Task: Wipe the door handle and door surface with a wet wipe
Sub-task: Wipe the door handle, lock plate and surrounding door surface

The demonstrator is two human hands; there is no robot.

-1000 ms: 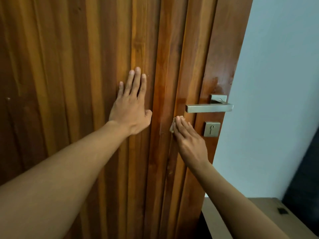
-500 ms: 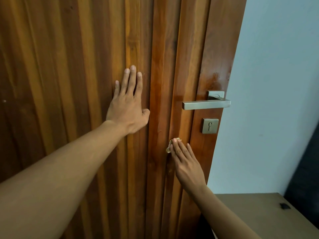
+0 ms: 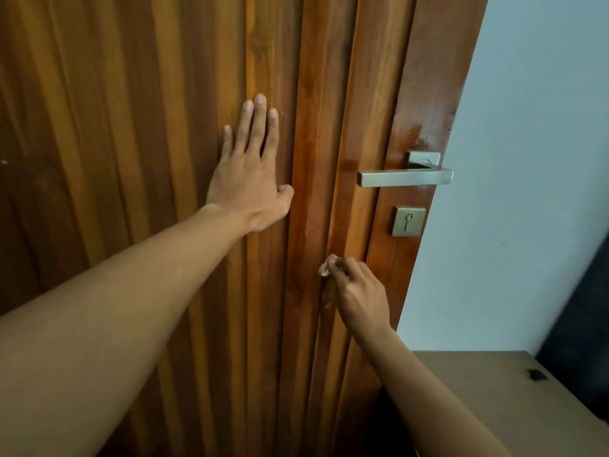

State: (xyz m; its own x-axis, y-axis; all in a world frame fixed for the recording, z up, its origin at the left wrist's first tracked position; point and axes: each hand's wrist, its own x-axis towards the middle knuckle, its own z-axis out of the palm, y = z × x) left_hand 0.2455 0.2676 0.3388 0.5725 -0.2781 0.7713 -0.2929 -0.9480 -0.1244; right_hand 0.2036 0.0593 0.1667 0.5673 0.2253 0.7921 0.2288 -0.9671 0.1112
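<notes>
- Our left hand (image 3: 248, 189) lies flat on the ribbed wooden door (image 3: 131, 159), its fingers (image 3: 258, 123) straight, close together and pointing up, the thumb tucked against a groove beside the palm.
- Our right hand (image 3: 361, 298) is curled, its fingers (image 3: 349, 265) bent and pinching a crumpled wet wipe (image 3: 326, 267) against the door.
- Only a small pale wad of the wipe shows, just past the fingertips on their left side; the rest is hidden under the hand.
- The wipe touches a vertical rib of the door, below and to the right of the left hand's thumb, well apart from it.
- The brushed-metal lever door handle (image 3: 405, 178) sits above the right fingers, its bar horizontal and pointing toward the left hand; neither hand touches it.
- A square keyhole plate (image 3: 408, 221) is between the handle and the right fingers, slightly to their right.
- The wood above the handle shows a glossy, streaked patch (image 3: 418, 133).
- To the right of the right hand, past the door edge, we see a pale wall (image 3: 527, 159), and lower down a tan cardboard box (image 3: 494, 390).
</notes>
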